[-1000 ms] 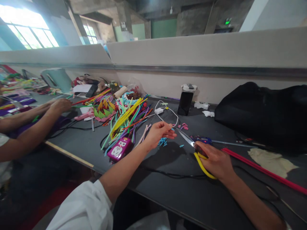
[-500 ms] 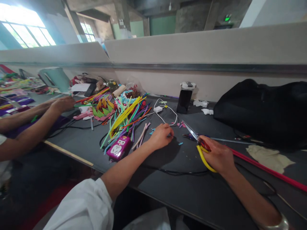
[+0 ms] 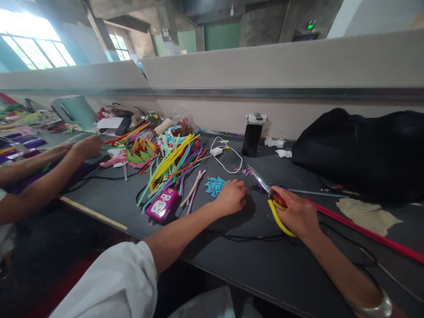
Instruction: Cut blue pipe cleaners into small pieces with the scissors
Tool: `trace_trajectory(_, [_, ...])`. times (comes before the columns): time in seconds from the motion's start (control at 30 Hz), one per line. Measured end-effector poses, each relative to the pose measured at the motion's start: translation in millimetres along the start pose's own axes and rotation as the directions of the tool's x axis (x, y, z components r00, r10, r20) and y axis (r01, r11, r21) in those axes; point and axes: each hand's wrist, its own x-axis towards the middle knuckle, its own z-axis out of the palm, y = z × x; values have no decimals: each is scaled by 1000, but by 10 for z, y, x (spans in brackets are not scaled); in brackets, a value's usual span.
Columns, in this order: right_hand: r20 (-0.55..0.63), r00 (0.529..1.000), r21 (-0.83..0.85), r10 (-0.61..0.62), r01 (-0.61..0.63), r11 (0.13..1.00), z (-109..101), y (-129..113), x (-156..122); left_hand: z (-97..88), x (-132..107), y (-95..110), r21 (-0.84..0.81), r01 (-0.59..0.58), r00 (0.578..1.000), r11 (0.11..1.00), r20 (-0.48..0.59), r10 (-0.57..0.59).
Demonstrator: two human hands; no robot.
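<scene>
My left hand (image 3: 232,196) rests low over the dark table, fingers curled down and tips hidden, so what they hold cannot be made out. Beside it, touching or almost touching, lies a small heap of short blue pieces (image 3: 215,186). In my right hand (image 3: 296,212) is a pair of scissors (image 3: 276,216) with yellow and red handles, the blades pointing away and to the left. A dark-handled tool (image 3: 260,188) lies on the table just behind the blades. Several short pink pieces (image 3: 247,171) lie beyond my left hand.
Colourful fuzzy stems (image 3: 175,161) are piled left of centre, near a purple power strip (image 3: 161,205). A white cable (image 3: 232,170), a dark bottle (image 3: 253,136) and a black bag (image 3: 357,154) stand farther back. Red rods (image 3: 367,229) lie at right. Another person's hands (image 3: 88,145) work at left.
My left hand has moved slightly right and nearer, uncovering more of the blue heap. The loose blue piece to its right is out of sight now. The scissors stay in my right hand.
</scene>
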Motion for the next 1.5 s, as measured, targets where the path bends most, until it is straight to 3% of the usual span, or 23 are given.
trace_trajectory(0.1, [19,1000,25,-19,18,1000,-23,-25,18,-71,-6,-30,-356,78,995,931,-24,-93])
trace_trajectory(0.27, [98,992,134,-82,68,989,-89,-136,42,-167,-51,-24,-754,216,975,621,127,-185])
trace_trajectory(0.43, [168,986,184,-6,-26,983,-150,-258,43,-153,-82,110,-890,366,928,272,327,-179])
trace_trajectory(0.6, [115,993,217,37,-62,974,-158,-318,16,-146,-98,197,-905,398,917,151,386,-103])
trace_trajectory(1.0, [168,981,309,-92,36,950,-176,-367,31,-62,-127,147,-874,481,875,63,476,-88])
trace_trajectory(1.27, [158,975,450,155,-211,868,-76,-300,11,-143,-80,149,-890,346,938,296,316,-145])
trace_trajectory(1.5, [136,968,566,210,-250,785,-80,-352,43,-122,-67,185,-889,314,949,333,282,-143])
